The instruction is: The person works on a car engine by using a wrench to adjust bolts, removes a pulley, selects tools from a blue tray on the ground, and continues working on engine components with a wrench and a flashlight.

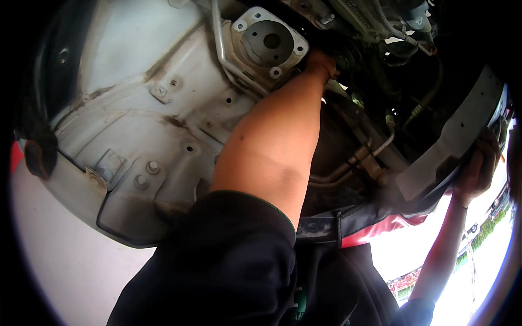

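Grey metal makes up the mount point(272, 43), a squarish plate with bolt holes at its corners and a dark round recess, just above and to the left of the left hand point(322, 63). That hand reaches into the dark gap beside the plate's lower right corner; its fingers are mostly hidden, so I cannot tell how far open it is or whether it holds anything. A thin pipe point(219, 46) bends down past the mount, farther left of the same hand. Beyond it spreads the pale bodywork point(179, 117), marked with small holes, with two bolts point(147, 174) well below and to the left of the hand. Up and to the right of the left hand runs a ribbed hose point(399, 33); below and to the right, a bent tube point(353, 165) crosses the dark bay. The right hand point(477, 171) is at the outer edge of a curved grey panel point(459, 130), its fingers bent; its fingertips are too dark to show whether it grips the edge. Left of and below the right hand shows something red point(380, 228), and the left arm's black sleeve point(217, 255) fills much of the lower view.
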Motion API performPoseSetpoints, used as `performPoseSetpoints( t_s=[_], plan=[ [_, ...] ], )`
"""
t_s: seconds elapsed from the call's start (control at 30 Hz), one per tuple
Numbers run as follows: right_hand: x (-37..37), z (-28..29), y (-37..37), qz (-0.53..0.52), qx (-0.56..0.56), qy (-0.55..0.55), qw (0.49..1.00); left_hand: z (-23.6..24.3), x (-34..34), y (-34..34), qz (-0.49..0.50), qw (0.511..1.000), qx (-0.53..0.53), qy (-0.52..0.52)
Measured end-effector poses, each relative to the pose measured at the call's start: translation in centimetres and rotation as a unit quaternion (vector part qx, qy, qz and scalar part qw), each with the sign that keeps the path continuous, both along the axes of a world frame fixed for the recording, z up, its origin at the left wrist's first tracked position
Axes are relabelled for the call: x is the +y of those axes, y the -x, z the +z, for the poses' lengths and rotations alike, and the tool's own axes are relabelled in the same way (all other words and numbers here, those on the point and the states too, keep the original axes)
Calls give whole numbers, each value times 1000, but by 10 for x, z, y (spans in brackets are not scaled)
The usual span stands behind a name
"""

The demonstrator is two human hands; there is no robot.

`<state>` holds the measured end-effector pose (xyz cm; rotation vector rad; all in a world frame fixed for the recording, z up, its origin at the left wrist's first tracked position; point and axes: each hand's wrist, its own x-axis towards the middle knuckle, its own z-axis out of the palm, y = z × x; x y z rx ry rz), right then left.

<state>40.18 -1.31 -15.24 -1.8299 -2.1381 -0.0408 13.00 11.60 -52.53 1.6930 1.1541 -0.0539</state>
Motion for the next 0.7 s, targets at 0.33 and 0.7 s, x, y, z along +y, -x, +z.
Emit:
performPoseSetpoints(
  t_s=[0.33,0.7],
  plan=[
    [-18,-12,-9,-101,36,10,994,82,7,3,150,969,-52,188],
    [-30,-16,-36,-47,-22,23,998,56,14,2,-207,959,154,-120]
  ],
)
